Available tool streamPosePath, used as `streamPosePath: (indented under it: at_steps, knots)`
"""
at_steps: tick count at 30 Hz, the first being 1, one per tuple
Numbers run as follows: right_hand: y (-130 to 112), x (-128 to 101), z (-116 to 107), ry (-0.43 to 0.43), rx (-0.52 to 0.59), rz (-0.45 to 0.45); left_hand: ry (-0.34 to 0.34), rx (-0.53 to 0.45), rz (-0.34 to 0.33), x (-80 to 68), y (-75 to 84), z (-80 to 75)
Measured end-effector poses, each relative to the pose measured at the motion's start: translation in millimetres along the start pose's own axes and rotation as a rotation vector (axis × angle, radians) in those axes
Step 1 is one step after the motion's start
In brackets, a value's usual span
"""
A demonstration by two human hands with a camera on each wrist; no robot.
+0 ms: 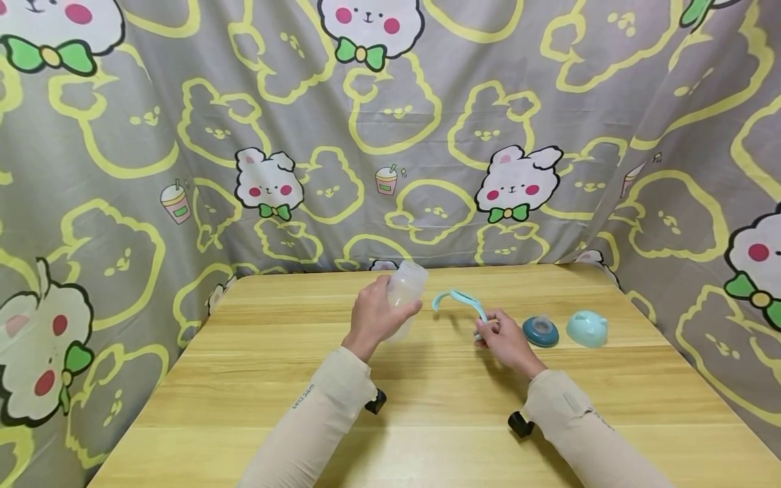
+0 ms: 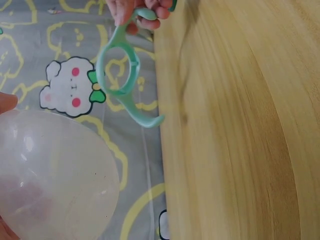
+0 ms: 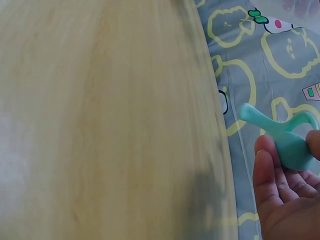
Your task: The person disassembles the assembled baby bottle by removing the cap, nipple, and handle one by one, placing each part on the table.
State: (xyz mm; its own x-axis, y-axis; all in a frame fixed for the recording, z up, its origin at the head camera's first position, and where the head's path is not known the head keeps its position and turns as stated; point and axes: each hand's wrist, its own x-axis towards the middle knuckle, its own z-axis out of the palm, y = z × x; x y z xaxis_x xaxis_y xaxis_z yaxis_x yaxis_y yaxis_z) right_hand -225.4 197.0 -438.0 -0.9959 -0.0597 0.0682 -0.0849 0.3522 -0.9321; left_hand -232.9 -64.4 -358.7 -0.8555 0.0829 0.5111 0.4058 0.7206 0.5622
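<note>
My left hand (image 1: 373, 313) grips a translucent baby bottle (image 1: 407, 285) round its body, tilted, with its threaded neck uncapped. Its rounded bottom (image 2: 60, 170) fills the lower left of the left wrist view. To the right, my right hand (image 1: 505, 340) pinches one end of a light teal bottle handle (image 1: 468, 299), a ring with two curved arms. The handle is held above the table, apart from the bottle. In the right wrist view, thumb and fingers hold the handle's broad grip (image 3: 294, 151).
A dark blue bottle collar with a clear teat (image 1: 540, 332) lies right of my right hand. Beside it sits a light teal domed cap (image 1: 588, 329). The wooden table (image 1: 256, 379) ends at a patterned curtain (image 1: 329, 115) behind and at the sides.
</note>
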Motion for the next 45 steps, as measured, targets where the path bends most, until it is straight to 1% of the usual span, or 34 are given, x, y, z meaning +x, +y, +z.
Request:
streamPosePath:
  at_steps: [7, 17, 22, 27, 30, 35, 39, 43, 45]
  knots:
    - [5, -1, 1, -0.009, 0.013, -0.004, 0.003, 0.011, -0.005, -1.5, -1.9, 0.2]
    - [9, 0, 0, -0.011, 0.005, 0.018, 0.002, 0.007, -0.01, -1.8, -0.9, -0.5]
    - [10, -2, -2, -0.027, -0.014, 0.014, 0.0, 0.002, -0.017, -1.7, -0.8, -0.4]
    - [11, -2, -4, -0.049, 0.008, 0.009, -0.006, 0.003, -0.019, -0.8, -1.6, -0.2]
    - [11, -1, -4, -0.052, 0.02, 0.026, -0.01, 0.009, -0.027, -0.9, -2.9, 0.4]
    - [12, 0, -5, -0.072, 0.006, 0.05, -0.013, 0.005, -0.033, -1.1, -2.8, 0.4]
    - [13, 1, -5, -0.078, -0.012, 0.068, -0.014, -0.005, -0.021, -1.5, -2.0, 0.9]
    - [14, 1, -6, -0.069, -0.002, 0.103, -0.017, 0.002, -0.014, -1.4, -1.4, 1.4]
    - [15, 2, -7, -0.071, -0.004, 0.1, -0.017, 0.005, -0.013, -1.2, -1.3, 1.6]
